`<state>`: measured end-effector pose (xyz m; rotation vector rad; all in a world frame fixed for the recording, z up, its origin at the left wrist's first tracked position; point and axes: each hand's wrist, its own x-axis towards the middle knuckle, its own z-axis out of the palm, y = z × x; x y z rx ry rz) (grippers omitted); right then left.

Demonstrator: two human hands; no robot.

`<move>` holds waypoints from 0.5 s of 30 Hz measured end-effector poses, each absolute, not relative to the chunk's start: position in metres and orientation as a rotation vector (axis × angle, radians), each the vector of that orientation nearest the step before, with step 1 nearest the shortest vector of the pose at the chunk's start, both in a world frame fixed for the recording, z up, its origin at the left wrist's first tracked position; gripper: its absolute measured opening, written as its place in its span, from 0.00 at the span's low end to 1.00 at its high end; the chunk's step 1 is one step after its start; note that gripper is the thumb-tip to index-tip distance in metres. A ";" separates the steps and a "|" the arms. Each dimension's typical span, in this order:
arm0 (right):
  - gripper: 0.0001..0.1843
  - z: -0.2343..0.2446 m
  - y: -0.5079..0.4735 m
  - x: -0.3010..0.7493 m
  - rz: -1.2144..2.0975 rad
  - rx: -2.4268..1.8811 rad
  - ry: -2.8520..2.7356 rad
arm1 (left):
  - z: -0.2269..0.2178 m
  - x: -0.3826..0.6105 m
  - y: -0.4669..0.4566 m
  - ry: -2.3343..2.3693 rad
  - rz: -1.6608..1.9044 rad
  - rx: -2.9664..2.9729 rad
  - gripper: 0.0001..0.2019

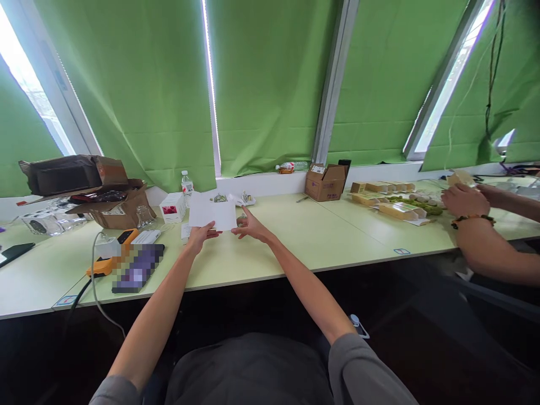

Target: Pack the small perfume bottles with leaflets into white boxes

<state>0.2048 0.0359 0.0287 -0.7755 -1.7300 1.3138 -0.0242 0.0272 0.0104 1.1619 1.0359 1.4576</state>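
Note:
A blank white paper card [213, 216], possibly a flat folded box, is held up over the table. My left hand [202, 236] grips its lower edge, thumb in front and fingers beneath. At the card's right edge is my right hand [253, 226], fingers apart, the index finger stretched upward; its fingertips come close to the lower right corner, and I cannot tell whether they touch. Behind the card lie a clear plastic bag [244, 199] with small items and some small greenish things [219, 198], partly hidden.
Left: a white box [172, 208], bottle [187, 184], cardboard boxes [112, 211], phone [139, 269] and orange device [101, 266] with cables. Back right: a carton [325, 183] and lying bottle [291, 167]. Far right, another person's hands [466, 201] work beside pale small boxes [399, 210].

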 end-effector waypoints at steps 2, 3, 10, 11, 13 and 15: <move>0.69 0.027 0.036 0.203 1.270 -0.759 -1.759 | 0.011 -0.025 0.027 1.028 1.444 1.170 0.30; 0.69 0.025 0.037 0.203 1.240 -0.760 -1.772 | 0.011 -0.025 0.026 1.021 1.430 1.183 0.30; 0.62 0.020 0.046 0.202 1.102 -0.801 -1.796 | 0.010 -0.022 0.025 1.047 1.382 1.275 0.28; 0.61 0.019 0.047 0.202 1.094 -0.804 -1.793 | 0.009 -0.022 0.026 1.058 1.384 1.285 0.28; 0.60 0.019 0.046 0.202 1.081 -0.805 -1.795 | 0.007 -0.022 0.027 1.080 1.385 1.304 0.27; 0.60 0.018 0.046 0.201 1.080 -0.802 -1.804 | 0.005 -0.022 0.028 1.093 1.380 1.318 0.26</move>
